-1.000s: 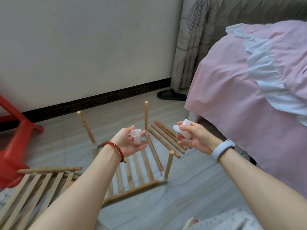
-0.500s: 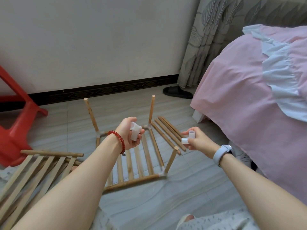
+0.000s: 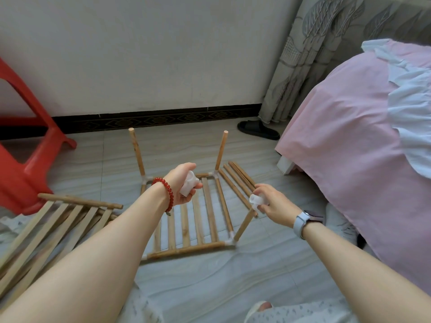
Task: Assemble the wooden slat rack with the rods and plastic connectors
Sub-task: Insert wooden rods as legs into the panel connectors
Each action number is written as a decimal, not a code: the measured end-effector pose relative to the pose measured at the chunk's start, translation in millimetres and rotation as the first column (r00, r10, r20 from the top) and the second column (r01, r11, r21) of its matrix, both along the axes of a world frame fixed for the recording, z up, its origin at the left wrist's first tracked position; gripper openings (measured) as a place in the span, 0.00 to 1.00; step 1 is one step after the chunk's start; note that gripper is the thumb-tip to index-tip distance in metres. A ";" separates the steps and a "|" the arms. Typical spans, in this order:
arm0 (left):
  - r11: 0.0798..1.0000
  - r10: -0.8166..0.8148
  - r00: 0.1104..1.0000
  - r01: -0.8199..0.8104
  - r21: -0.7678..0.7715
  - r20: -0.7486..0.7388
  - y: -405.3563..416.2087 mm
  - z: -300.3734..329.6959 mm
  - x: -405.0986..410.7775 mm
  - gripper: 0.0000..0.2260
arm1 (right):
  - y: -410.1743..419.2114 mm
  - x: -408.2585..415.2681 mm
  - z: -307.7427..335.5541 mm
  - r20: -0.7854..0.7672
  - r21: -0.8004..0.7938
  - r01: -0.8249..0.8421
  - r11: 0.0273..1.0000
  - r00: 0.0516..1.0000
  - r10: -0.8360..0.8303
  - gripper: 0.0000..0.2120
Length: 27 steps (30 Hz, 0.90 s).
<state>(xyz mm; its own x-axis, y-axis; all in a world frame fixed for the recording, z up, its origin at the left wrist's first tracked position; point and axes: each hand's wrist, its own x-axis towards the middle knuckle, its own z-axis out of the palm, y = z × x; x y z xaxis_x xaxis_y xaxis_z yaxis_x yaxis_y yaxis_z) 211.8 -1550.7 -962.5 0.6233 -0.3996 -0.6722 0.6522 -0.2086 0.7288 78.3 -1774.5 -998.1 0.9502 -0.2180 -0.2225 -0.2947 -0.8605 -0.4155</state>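
At the left edge of your frame stands a red plastic stool point(image 3: 21, 159); at the right, a bed with a pink cover point(image 3: 349, 145); a black slipper point(image 3: 257, 129) lies by the grey leaf-patterned curtain point(image 3: 310, 54), upper right.

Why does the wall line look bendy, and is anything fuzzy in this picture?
In the head view the wide lens bows the dark baseboard and stretches both forearms near the bottom edge; soft daylight leaves only faint shadows; the right hand and its white connector look slightly smeared, while the slat panel stays fairly sharp.
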 end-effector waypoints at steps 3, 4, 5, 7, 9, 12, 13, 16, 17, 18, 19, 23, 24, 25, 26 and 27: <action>1.000 -0.015 1.000 0.015 0.010 0.022 1.9 -1.0 0.6 0.19 | 5.9 1.7 -6.9 0.015 -0.023 -0.002 1.000 1.000 0.003 0.16; 1.000 -0.019 0.999 0.018 0.009 0.029 2.0 -0.8 0.6 0.19 | 8.2 1.3 -10.3 0.019 -0.025 -0.017 1.000 1.000 0.018 0.18; 1.000 -0.024 0.999 0.024 0.009 0.035 2.2 -0.7 0.4 0.20 | 10.6 0.3 -13.3 0.022 -0.016 -0.032 0.999 0.999 0.033 0.20; 1.000 -0.028 0.999 0.027 0.007 0.043 2.5 -0.5 -0.2 0.20 | 14.0 -2.6 -16.7 0.013 0.031 -0.025 0.999 1.000 0.025 0.23; 1.000 -0.029 0.998 0.029 0.006 0.052 3.2 -0.1 -1.2 0.20 | 15.6 -5.2 -16.0 0.004 0.169 0.050 0.984 0.999 -0.052 0.25; 0.999 -0.037 0.997 0.036 0.005 0.071 4.7 0.9 -0.8 0.17 | 18.4 -6.0 -17.4 0.034 0.310 0.157 0.938 0.984 -0.176 0.21; 0.999 -0.036 0.997 0.036 0.003 0.073 5.0 1.2 -0.3 0.17 | 19.8 -5.5 -19.4 0.070 0.303 0.182 0.935 0.975 -0.213 0.17; 1.000 -0.029 0.997 0.028 0.014 0.070 5.4 0.3 1.5 0.15 | 26.6 -1.5 -27.9 0.145 0.346 0.292 0.892 0.922 -0.358 0.08; 1.000 -0.028 0.997 0.027 0.017 0.066 5.4 -0.1 1.5 0.15 | 28.1 0.4 -29.5 0.154 0.403 0.335 0.851 0.892 -0.425 0.07; 1.000 -0.026 0.998 0.025 0.017 0.063 5.3 -0.7 1.9 0.15 | 28.0 2.8 -30.3 0.139 0.470 0.379 0.797 0.860 -0.491 0.07; 1.000 -0.024 0.998 0.023 0.017 0.061 5.2 -2.0 2.5 0.15 | 27.6 4.9 -30.5 0.102 0.542 0.415 0.730 0.830 -0.548 0.06; 0.999 -0.031 0.998 0.030 0.019 0.052 3.2 -6.1 3.7 0.15 | 20.7 6.2 -31.3 -0.107 0.740 0.481 0.470 0.774 -0.624 0.12; 0.999 -0.032 0.998 0.031 0.017 0.051 2.5 -7.0 3.7 0.15 | 20.2 4.9 -31.5 -0.133 0.767 0.472 0.434 0.779 -0.613 0.13; 0.999 -0.035 0.998 0.035 0.015 0.047 2.1 -7.3 3.3 0.14 | 20.5 3.2 -32.3 -0.146 0.772 0.468 0.429 0.788 -0.598 0.13; 0.999 -0.039 0.998 0.039 0.008 0.042 2.1 -7.0 2.8 0.13 | 21.0 2.1 -32.5 -0.148 0.759 0.469 0.452 0.800 -0.582 0.13; 0.999 -0.047 0.998 0.047 -0.006 0.035 2.4 -5.6 1.6 0.14 | 21.4 1.1 -32.6 -0.136 0.719 0.475 0.508 0.813 -0.566 0.13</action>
